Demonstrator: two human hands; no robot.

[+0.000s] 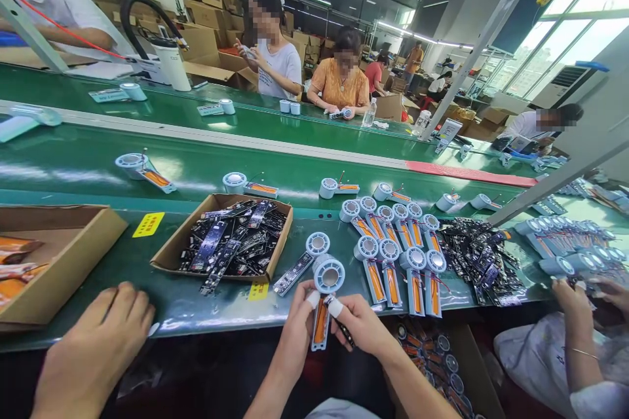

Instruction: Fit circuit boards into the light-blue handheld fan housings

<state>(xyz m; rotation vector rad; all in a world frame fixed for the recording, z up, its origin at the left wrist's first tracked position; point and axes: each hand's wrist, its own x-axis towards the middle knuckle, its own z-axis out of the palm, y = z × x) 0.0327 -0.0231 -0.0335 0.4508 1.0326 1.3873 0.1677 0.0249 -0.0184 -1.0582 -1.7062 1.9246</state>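
Just past the bench's front edge, my left hand [296, 326] grips a light-blue handheld fan housing [320, 339], its round head upward and an orange battery showing in the handle. My right hand [364, 328] pinches a narrow black circuit board [345, 334] against the housing's right side. White covers wrap a fingertip on each hand. Right behind the held housing lies another fan [317, 243] with a dark board in its handle. To the right, several fan housings with orange batteries [388, 252] lie in rows. A cardboard tray [162, 255] of loose circuit boards stands to the left.
A co-worker's hand [101, 344] rests at the left edge near a cardboard box [91, 262]. Another worker's hands [572, 294] are at the right. A heap of circuit boards [484, 258] lies between. Fans sit along the green conveyor belt [196, 157]. Several people sit opposite.
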